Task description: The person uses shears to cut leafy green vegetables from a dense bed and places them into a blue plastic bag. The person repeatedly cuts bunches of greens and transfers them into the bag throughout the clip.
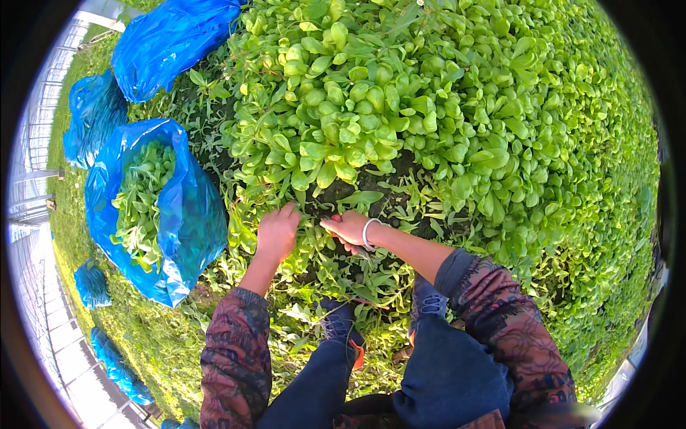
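Dense green leafy plants (pixel 343 107) fill the ground before me. At the near edge of the growth, my left hand (pixel 278 228) is lowered among the leaves with its fingers bent; whether they grip a stem I cannot tell. Just right of it, my right hand (pixel 351 230), with a white bracelet at the wrist, is closed around a small tool with a red handle (pixel 335 219). Most of that tool is hidden by the hand. Cut or loose leaves (pixel 370 276) lie on the dark soil below both hands. An open blue plastic bag (pixel 193 214) stands at the left, holding picked leafy greens (pixel 142 198).
More blue plastic bags lie at the upper left (pixel 171 48), behind the open one (pixel 94 118), and down the left side (pixel 92 284). My shoes (pixel 337 322) rest on leaf-strewn ground. A greenhouse frame (pixel 37 177) runs along the left edge.
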`<state>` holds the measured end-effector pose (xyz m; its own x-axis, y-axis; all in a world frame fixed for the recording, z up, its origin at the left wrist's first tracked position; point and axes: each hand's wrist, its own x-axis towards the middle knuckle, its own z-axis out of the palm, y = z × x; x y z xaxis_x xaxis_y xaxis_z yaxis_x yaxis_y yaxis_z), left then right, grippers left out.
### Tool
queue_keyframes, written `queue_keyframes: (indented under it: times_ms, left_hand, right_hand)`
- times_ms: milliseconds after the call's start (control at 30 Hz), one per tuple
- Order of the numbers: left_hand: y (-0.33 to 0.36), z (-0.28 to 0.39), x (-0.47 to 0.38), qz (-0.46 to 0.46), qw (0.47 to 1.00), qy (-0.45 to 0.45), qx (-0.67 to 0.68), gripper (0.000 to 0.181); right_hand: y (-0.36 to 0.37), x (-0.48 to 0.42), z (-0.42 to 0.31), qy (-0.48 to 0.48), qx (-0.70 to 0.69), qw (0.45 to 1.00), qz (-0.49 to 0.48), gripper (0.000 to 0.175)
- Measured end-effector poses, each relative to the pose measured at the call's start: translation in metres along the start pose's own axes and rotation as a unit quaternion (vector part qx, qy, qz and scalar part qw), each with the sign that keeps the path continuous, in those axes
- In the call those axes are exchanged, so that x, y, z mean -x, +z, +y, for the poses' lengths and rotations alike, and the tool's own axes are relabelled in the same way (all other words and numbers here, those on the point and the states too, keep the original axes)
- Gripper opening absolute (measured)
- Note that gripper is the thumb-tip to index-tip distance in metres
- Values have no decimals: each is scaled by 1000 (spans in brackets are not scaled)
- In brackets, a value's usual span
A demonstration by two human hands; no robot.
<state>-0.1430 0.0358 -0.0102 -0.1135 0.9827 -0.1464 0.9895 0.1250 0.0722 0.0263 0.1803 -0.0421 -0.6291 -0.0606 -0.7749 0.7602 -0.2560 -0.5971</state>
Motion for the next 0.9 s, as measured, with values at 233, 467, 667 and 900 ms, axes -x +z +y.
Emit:
queue_keyframes:
  times_ms: [233,467,667,900]
  left_hand:
    - [-5,-11,15,67,984,-71,148,30]
    - [-2,0,0,78,985,-89,125,36]
    - [-57,-4,51,246,921,-162,254,31]
    - [-196,-67,81,569,802,-179,7,35]
  right_hand:
    - [-8,20,6,27,15,999,-18,59]
    - [-7,6,10,-29,-46,998,44,57]
    - [11,25,22,-92,-111,989,21,45]
    - [-18,75,61,-71,-212,971,83,39]
